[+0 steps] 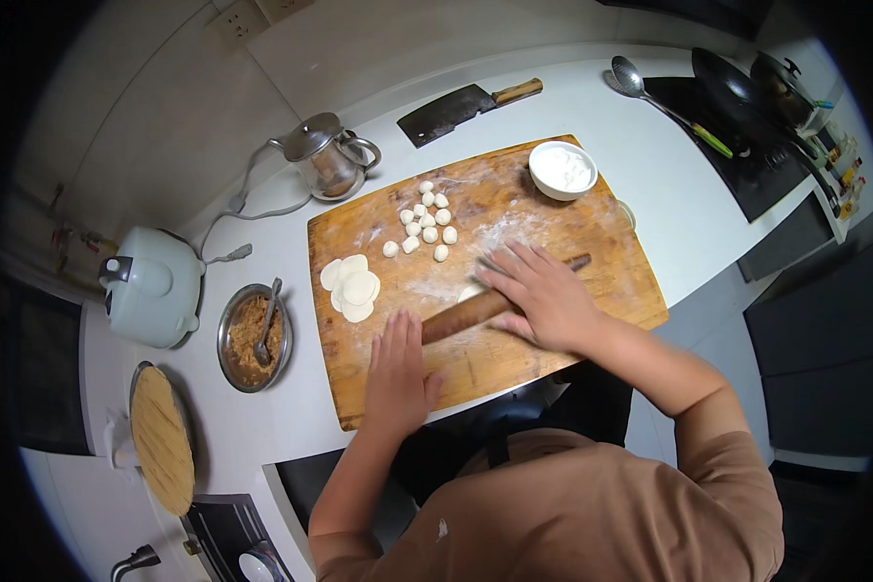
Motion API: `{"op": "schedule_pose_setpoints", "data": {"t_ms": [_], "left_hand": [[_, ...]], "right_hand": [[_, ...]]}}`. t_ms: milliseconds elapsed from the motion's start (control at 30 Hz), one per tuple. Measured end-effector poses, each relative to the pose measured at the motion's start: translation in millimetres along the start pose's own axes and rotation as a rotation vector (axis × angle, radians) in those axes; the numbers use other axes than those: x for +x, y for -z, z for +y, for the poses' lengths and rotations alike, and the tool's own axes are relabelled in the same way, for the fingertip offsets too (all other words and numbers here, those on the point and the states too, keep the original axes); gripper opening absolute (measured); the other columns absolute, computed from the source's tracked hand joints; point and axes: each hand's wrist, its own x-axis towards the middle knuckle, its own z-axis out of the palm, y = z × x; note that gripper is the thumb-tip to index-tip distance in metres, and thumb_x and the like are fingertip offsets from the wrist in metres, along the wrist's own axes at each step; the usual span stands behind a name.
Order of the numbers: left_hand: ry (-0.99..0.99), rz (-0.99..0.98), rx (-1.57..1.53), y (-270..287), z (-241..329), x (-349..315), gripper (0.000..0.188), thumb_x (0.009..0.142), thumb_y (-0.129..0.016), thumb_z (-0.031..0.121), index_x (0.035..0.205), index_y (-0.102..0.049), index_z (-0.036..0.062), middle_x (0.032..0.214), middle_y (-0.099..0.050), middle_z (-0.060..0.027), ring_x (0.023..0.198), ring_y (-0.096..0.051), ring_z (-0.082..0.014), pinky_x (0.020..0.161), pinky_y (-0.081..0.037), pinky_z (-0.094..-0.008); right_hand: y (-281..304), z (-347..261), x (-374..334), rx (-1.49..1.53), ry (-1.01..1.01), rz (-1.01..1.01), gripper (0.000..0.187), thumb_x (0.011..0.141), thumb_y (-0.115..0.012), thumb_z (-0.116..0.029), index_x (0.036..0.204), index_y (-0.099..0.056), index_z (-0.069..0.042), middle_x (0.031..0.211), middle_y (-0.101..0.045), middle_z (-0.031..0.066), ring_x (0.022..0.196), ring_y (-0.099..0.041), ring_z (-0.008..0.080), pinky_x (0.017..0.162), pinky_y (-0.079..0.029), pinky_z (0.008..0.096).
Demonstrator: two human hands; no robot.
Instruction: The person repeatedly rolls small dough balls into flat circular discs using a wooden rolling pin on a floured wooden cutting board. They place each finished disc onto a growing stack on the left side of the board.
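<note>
From here I'm seeing the left hand (398, 378) and right hand (545, 299) resting flat, unclenched, on the rolling pin (464, 317), which is partly hiding a dough piece (469, 292) on the wooden board (616, 281), while several flattened wrappers (360, 287) are lying finished and dough balls (430, 234) are awaiting rolling (most of the batch, seemingly).

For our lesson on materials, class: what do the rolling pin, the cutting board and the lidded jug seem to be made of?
Rolling pin: probably wood, smooth-looking; dark brown, though grain is hard to see.
Cutting board: apparently wood, worn and matt; patchy brown, streaked surface.
Lidded jug: likely polished metal; silvery shine and reflections.
</note>
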Motion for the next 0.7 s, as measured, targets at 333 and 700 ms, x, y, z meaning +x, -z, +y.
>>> {"op": "schedule_pose_setpoints", "data": {"t_ms": [333,700], "left_hand": [[0.025,0.112,0.005,11,-15,39,0.071,0.094,-0.062,0.032,0.151,-0.033,-0.0005,0.156,-0.037,-0.0195,0.146,-0.033,-0.0345,0.12,-0.024,-0.0496],[-0.051,-0.05,-0.34,19,-1,93,0.037,0.092,-0.067,0.03,0.119,-0.068,0.0044,0.117,-0.067,-0.0144,0.109,-0.063,-0.0337,0.093,-0.05,-0.0408]], "right_hand": [[-15,22,24,0.042,-0.044,0.03,0.064,0.092,-0.061,-0.043,0.143,-0.049,-0.005,0.145,-0.049,0.0203,0.136,-0.044,0.0405,0.112,-0.036,0.0493],[14,-28,-49,0.128,-0.031,0.022,0.058,0.083,-0.072,-0.022,0.135,-0.053,-0.004,0.118,-0.06,0.0139,0.108,-0.057,0.0331,0.097,-0.045,0.045]]}}
